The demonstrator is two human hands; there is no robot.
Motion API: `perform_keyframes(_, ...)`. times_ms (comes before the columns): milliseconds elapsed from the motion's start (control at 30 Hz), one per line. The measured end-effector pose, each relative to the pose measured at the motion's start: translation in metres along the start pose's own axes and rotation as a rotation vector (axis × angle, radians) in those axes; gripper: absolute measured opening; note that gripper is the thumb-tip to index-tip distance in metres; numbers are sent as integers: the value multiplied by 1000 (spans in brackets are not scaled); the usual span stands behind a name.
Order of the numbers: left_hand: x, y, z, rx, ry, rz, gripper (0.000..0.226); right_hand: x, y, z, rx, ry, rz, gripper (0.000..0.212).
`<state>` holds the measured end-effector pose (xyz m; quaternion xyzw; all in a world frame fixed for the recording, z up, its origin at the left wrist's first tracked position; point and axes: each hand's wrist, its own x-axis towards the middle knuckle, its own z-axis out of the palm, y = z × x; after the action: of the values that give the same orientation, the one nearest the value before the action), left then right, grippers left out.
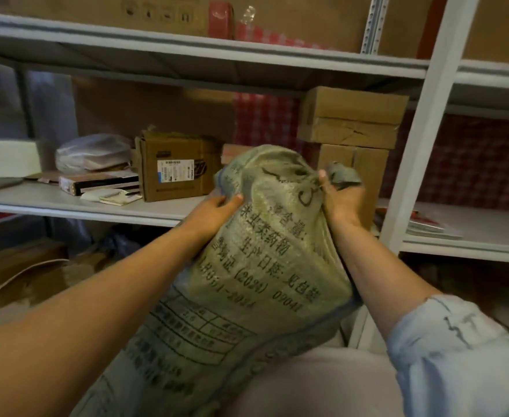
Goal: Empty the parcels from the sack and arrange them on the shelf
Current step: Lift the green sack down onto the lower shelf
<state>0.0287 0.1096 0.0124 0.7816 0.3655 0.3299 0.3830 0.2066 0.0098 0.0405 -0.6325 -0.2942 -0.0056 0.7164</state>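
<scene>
A grey-green woven sack (265, 236) with black printed characters is held up in front of the white metal shelf (66, 203). My left hand (214, 212) grips its left side near the top. My right hand (342, 200) clutches a bunched corner of the sack at the upper right. The sack's contents are hidden. On the middle shelf stand a labelled cardboard box (175, 167), a flat dark-edged parcel (99, 183) and a plastic-wrapped parcel (92, 152).
Two stacked brown boxes (352, 118) stand at the shelf's right, behind the sack, over another box (364, 167). A white upright post (419, 139) divides the shelving. Papers (428, 227) lie on the right bay. Cardboard boxes (21, 269) sit on the floor below left.
</scene>
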Motion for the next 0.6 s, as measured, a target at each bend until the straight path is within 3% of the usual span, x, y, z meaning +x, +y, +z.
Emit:
perform_keyframes(67,5,2,16,72,3,16,57,10,10,-2,-256,-180,-117,54)
perform_keyframes(100,7,5,23,93,9,18,62,12,7,-6,-349,-282,-98,70)
perform_keyframes(167,14,7,34,141,30,29,64,16,-4,-19,-412,-557,64,109)
perform_keyframes(233,18,8,46,202,72,43,65,13,-20,-36,-460,-839,170,122)
perform_keyframes(300,18,8,59,253,99,25,72,7,-28,-51,-577,-971,217,124)
perform_keyframes(367,16,6,73,323,116,-1,66,-4,-23,-61,-608,-957,188,112)
perform_keyframes(500,3,13,101,481,95,-36,44,-10,8,-61,-571,-629,187,88)
perform_keyframes(600,-5,22,126,502,25,-32,43,-11,8,-66,-713,-569,209,74)
